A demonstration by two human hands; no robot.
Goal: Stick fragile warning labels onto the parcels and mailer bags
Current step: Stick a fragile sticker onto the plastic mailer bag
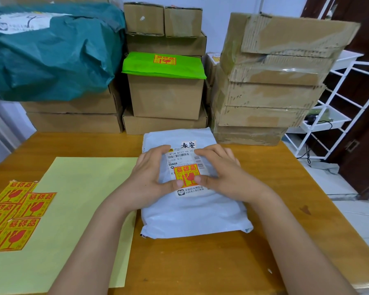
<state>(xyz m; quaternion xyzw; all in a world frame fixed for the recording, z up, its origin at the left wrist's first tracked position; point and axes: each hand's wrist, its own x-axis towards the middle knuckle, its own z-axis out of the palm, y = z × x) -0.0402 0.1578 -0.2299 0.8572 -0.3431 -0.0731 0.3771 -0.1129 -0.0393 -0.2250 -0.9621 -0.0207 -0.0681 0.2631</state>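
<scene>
Label [187, 175]: orange fragile sticker lying on the white mailer [192, 209], between the two thumbs, its long axis running away from the person.
Left hand [150, 173]: fingers loosely curved along the label's left side, thumb tip pressing its lower left corner; grips nothing.
Right hand [219, 171]: mirrored on the right, thumb on the lower right corner; equally near.
Spare labels [13, 211]: well left of the fingers, on the yellow sheet [81, 209].
Worktop [285, 231]: carries the mailer.
Boxes [165, 96]: beyond the fingertips; the green mailer [164, 64] is already labelled.
</scene>
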